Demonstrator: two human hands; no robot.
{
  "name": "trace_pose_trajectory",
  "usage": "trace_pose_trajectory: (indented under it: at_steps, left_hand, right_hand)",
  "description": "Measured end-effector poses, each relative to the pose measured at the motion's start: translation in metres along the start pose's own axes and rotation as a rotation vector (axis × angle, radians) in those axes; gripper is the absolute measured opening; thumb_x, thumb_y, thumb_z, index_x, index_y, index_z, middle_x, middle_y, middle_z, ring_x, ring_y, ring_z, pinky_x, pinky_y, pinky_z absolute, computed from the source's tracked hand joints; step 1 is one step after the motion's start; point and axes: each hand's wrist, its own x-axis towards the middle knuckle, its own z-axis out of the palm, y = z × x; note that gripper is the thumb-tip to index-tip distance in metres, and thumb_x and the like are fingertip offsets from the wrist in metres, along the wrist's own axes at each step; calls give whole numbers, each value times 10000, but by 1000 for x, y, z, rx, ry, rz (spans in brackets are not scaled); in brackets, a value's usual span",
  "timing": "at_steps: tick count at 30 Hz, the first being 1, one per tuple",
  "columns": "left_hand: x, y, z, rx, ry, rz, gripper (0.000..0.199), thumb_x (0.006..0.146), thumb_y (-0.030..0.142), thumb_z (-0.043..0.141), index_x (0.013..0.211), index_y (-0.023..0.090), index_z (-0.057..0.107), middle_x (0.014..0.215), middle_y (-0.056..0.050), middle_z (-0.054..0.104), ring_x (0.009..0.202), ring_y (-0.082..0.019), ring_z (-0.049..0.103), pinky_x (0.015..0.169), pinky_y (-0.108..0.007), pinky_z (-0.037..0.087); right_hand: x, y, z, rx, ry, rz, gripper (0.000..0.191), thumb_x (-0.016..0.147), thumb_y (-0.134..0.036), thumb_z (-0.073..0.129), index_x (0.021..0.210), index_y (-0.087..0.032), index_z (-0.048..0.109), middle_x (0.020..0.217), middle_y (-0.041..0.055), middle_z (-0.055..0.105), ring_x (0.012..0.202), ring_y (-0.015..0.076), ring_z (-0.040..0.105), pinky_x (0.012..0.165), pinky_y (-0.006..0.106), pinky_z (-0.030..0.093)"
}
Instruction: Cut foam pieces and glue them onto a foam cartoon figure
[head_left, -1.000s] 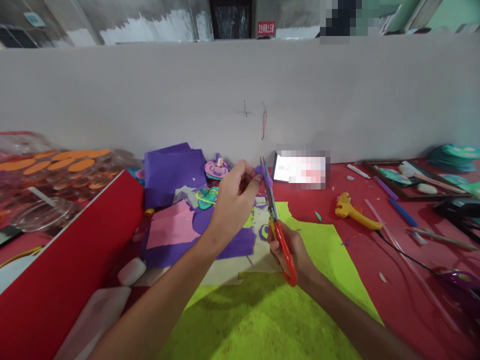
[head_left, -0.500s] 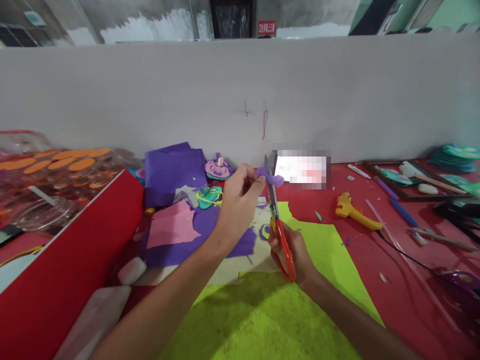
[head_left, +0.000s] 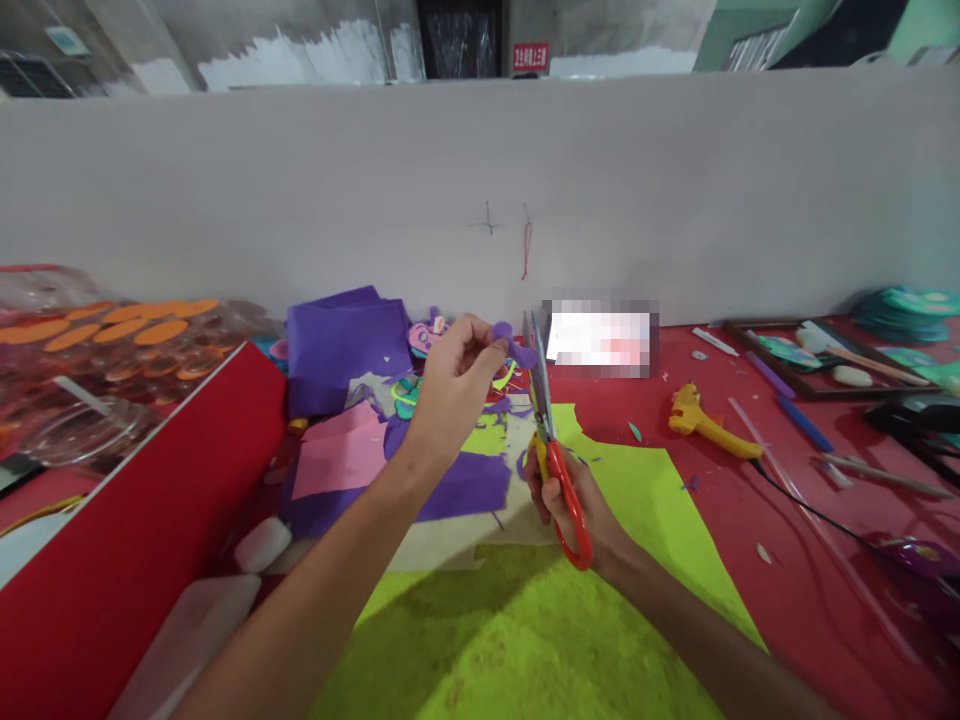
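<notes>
My left hand [head_left: 459, 385] pinches a small curved purple piece [head_left: 516, 347] between thumb and fingers. Just right of that piece are the upright blades of the scissors [head_left: 561, 470], which have red and yellow handles. My right hand [head_left: 574, 500] is wrapped round those handles. Under both hands lie a lime-green sheet [head_left: 645, 490], a beige sheet [head_left: 442, 540] and purple sheets [head_left: 465, 483]. A pink sheet [head_left: 337, 460] rests left of my left wrist. Behind my left hand, a pink felt face shape [head_left: 424, 338] is partly covered.
At the left, a red panel [head_left: 142, 500] stands beside clear containers with orange discs [head_left: 157, 332]. A lit phone [head_left: 600, 338] leans by the grey partition [head_left: 375, 200]. Rightward lie a yellow glue gun [head_left: 709, 425], its cord, a blue pen [head_left: 804, 423] and a tray [head_left: 840, 393].
My left hand has shifted left with the purple piece, which is now turned differently and apart from the scissor blades. My right hand still holds the scissors in nearly the same place.
</notes>
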Motion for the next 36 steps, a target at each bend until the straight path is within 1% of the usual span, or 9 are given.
trace_pose_trajectory:
  at_steps: [12,17,20,23,27,29,32,34,36]
  left_hand:
    - [3,-1,-2,2,7,50,60,877,148,667,908,189,636,801,3,623,700,-96,567,622,-213,452]
    - [4,0,-3,-2,27,91,79,873,196,725,868,184,646,769,9,611,671,-87,545,597,-203,442]
    - [5,4,-4,-113,43,90,130,893,247,711,847,193,602,755,14,613,639,-82,538,567,-196,435]
    - [5,10,-6,-275,25,33,162,902,235,647,820,207,510,799,-2,676,666,-98,605,595,-215,480]
    - [5,14,-7,-350,50,56,205,851,162,620,781,212,434,809,-1,700,692,-110,652,645,-243,519]
    - [5,13,-7,-337,67,91,215,835,152,623,772,214,427,759,13,677,686,-112,649,641,-243,514]
    - [5,12,-6,-303,90,139,210,830,152,627,760,214,439,685,30,628,703,-119,646,648,-242,508]
    - [4,11,-5,-289,91,167,200,837,145,630,760,212,459,658,41,588,710,-119,641,676,-250,510]
    - [3,10,-4,-274,73,193,192,849,135,636,769,210,479,658,47,561,719,-119,639,703,-258,507]
  right_hand:
    - [2,-7,0,-35,11,28,615,833,-849,576,843,-240,489,677,-53,453,476,82,344,388,211,301]
    - [2,-9,-2,-88,53,80,581,857,-815,577,848,-240,499,630,-65,449,463,88,355,404,223,293]
    - [4,-14,-4,-117,29,134,562,869,-786,584,778,-238,494,569,-73,406,463,99,359,414,233,285]
    - [7,-16,0,-127,-13,199,531,855,-732,632,732,-243,467,560,-74,388,475,106,369,422,239,289]
    - [3,-17,13,-37,-29,264,399,816,-566,725,809,-241,492,666,-59,491,557,126,476,496,240,403]
    - [-2,-17,21,-39,-125,239,243,875,-427,679,955,-231,558,794,-29,593,660,145,560,614,260,487]
    - [-10,-16,30,-112,-215,187,284,894,-279,642,1168,-226,587,1000,26,693,866,191,659,803,313,537]
    - [-12,-13,34,-168,-190,163,296,914,-233,600,1209,-220,593,1069,53,711,944,215,677,858,339,536]
    - [-12,-9,38,-213,-132,153,281,931,-219,566,1209,-212,603,1077,66,715,936,223,677,857,350,537]
